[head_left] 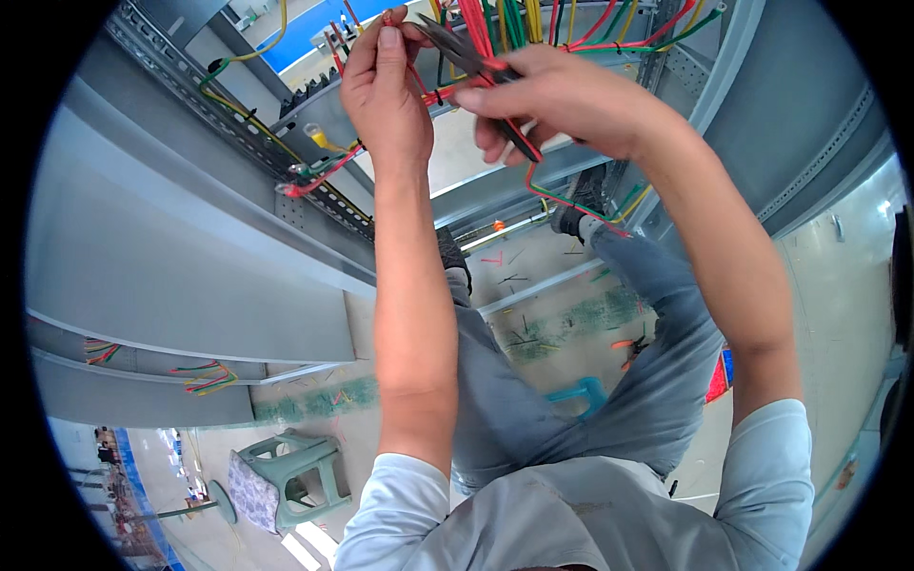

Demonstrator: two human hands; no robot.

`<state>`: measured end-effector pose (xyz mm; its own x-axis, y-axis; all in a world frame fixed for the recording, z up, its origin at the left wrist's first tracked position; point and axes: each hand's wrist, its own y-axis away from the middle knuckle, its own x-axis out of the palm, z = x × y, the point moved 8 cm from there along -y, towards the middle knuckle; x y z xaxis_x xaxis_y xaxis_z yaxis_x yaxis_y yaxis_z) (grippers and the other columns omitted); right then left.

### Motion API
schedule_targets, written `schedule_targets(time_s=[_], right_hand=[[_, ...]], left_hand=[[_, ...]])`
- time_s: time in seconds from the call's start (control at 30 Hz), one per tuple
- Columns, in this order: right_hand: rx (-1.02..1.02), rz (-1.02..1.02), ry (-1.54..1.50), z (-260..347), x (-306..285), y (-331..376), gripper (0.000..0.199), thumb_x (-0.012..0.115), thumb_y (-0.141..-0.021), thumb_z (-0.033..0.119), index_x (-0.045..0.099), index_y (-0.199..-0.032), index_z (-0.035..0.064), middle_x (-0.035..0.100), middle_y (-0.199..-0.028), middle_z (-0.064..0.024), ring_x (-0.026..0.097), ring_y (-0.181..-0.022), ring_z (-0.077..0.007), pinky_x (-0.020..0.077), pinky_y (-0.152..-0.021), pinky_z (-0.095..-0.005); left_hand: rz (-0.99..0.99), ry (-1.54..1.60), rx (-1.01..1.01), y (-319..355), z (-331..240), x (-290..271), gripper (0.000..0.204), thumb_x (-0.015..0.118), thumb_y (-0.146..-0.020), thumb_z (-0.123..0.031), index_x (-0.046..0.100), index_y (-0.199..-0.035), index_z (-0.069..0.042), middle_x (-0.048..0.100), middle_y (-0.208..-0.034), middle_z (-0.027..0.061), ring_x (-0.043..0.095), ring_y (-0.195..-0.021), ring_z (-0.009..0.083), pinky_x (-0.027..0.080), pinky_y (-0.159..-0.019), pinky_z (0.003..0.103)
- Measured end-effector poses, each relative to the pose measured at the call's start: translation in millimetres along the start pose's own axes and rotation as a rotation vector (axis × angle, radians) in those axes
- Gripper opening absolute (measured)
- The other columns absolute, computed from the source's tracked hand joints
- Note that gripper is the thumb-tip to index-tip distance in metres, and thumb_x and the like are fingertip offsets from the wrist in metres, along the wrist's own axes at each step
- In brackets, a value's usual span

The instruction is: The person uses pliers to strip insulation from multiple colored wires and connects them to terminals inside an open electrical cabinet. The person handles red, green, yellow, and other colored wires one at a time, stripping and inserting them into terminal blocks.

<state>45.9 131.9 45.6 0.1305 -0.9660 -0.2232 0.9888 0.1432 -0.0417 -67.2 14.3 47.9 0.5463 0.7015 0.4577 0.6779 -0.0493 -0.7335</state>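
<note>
Both my arms reach up into a grey metal cabinet frame. My left hand (381, 90) pinches a red wire (421, 88) between thumb and fingers near the top. My right hand (557, 95) grips a hand cutter with red and black handles (514, 128), its dark jaws (447, 46) pointing left at the red wire beside my left fingers. A bundle of red, green and yellow wires (533, 24) runs just behind both hands.
A perforated metal rail (238, 133) with loose wires crosses the upper left. Grey cabinet panels (181, 276) fill the left side. Below are my grey trousers and shoes, wire scraps on the floor, a green plastic stool (290, 476) and a teal stool (583, 392).
</note>
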Motion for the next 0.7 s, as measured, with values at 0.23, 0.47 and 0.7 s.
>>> schedule_targets(time_s=[0.23,0.47,0.7], right_hand=[[0.200,0.174,-0.216,-81,18,56,0.044,0.063,-0.101,0.032,0.063,-0.127,-0.0037,0.071,-0.086,-0.0061,0.068,-0.081,-0.0146,0.0522,-0.071,-0.0290],[0.271,0.152,-0.238,-124,21,64,0.047,0.065,-0.101,0.034,0.061,-0.127,-0.0058,0.071,-0.087,-0.0067,0.068,-0.083,-0.0145,0.0533,-0.075,-0.0294],[0.360,0.143,-0.458,-162,46,88,0.037,0.067,-0.097,0.040,0.066,-0.101,0.0037,0.070,-0.083,-0.0073,0.068,-0.073,-0.0145,0.0526,-0.061,-0.0297]], left_hand=[[0.086,-0.015,0.029,-7,3,2,0.026,0.056,-0.106,-0.015,0.064,-0.124,0.002,0.070,-0.102,0.0098,0.064,-0.094,0.0182,0.052,-0.092,0.036],[0.052,-0.033,0.025,-9,2,2,0.026,0.055,-0.107,-0.015,0.063,-0.123,0.004,0.070,-0.104,0.0117,0.066,-0.098,0.0190,0.054,-0.093,0.036],[-0.030,-0.201,0.057,1,-7,7,0.030,0.060,-0.104,-0.017,0.066,-0.120,0.007,0.073,-0.102,0.0132,0.069,-0.094,0.0189,0.054,-0.091,0.033]])
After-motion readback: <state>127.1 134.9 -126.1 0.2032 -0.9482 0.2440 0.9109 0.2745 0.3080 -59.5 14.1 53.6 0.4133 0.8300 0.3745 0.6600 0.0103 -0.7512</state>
